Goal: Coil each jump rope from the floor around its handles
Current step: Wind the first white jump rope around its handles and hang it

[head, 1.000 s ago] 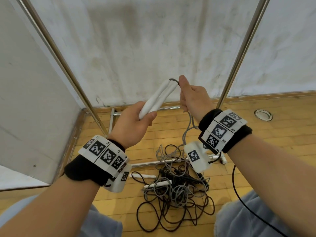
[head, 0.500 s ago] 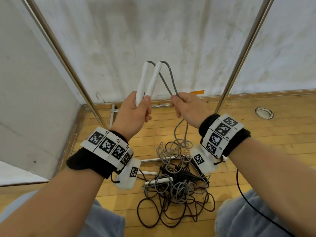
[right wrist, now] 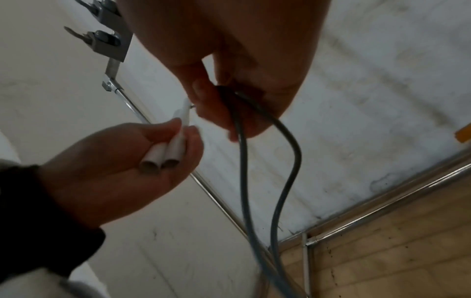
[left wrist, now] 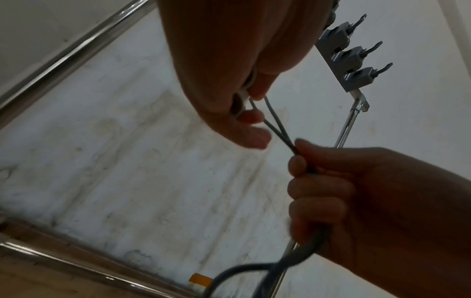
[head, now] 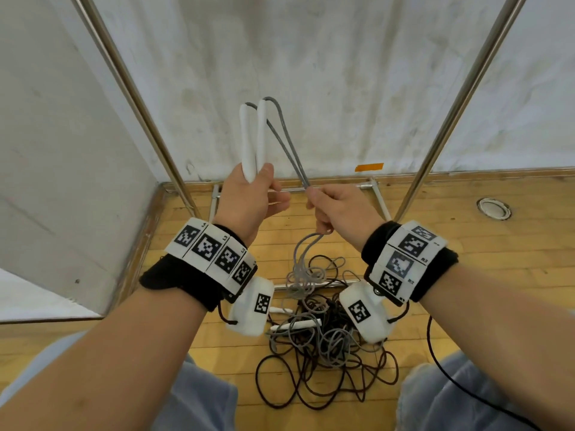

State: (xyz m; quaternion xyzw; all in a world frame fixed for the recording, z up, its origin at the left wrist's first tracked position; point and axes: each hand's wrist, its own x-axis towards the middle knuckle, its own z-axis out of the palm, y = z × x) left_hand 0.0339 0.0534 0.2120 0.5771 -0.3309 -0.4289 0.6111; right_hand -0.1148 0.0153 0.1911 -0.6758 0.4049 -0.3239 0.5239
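Head view, as I logged it: my left hand (head: 245,200) gripped the two white handles (head: 253,138) upright, side by side. Just to its right, my right hand (head: 339,209) was clenched round the doubled grey rope (head: 287,141), which ran taut from the handle tops down into that fist, then hung below it to the tangled pile of ropes (head: 323,337) on the wooden plank floor (head: 466,244). Beyond both hands: stained white wall (head: 311,57), two slanting metal poles (head: 460,107), orange tape (head: 369,167) at the skirting. Wristbands (head: 214,250) carried square coded markers; their small lettering was too small to read reliably.
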